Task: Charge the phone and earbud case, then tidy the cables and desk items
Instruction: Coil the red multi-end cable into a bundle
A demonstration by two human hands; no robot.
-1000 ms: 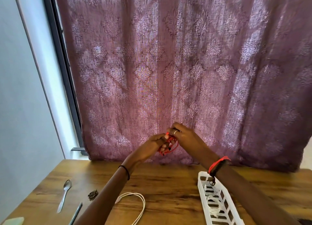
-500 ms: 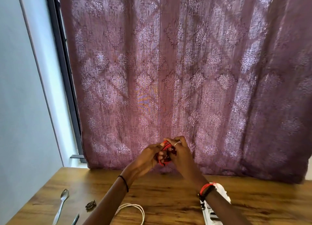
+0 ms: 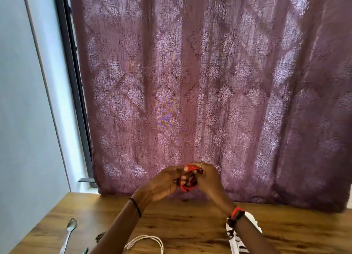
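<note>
The red cable [image 3: 188, 187] is wound into a small tight bundle of several loops, with something dark showing in the middle of it. It is held up in the air above the far edge of the table [image 3: 181, 225], touching nothing but the two hands.

The left hand [image 3: 162, 185] comes in from the left over the table, palm turned toward me, its fingertips curled in and pinching the near side of the bundle. The right hand [image 3: 209, 179] meets it from the other side, its fingers bent over the top loops and closed on them, a ring [image 3: 201, 165] on one finger. The two hands are pressed close together round the cable, so most of it is hidden between them. There is a thin black band [image 3: 136, 207] on the left wrist and a red one [image 3: 236, 211] on the right.

On the table, near its front edge, lies a looped white cable [image 3: 150, 241]. A spoon [image 3: 69, 232] lies toward the table's left side, and a white basket [image 3: 238, 242] sits toward its right, partly under the right forearm. A curtain [image 3: 209, 82] hangs behind the table.
</note>
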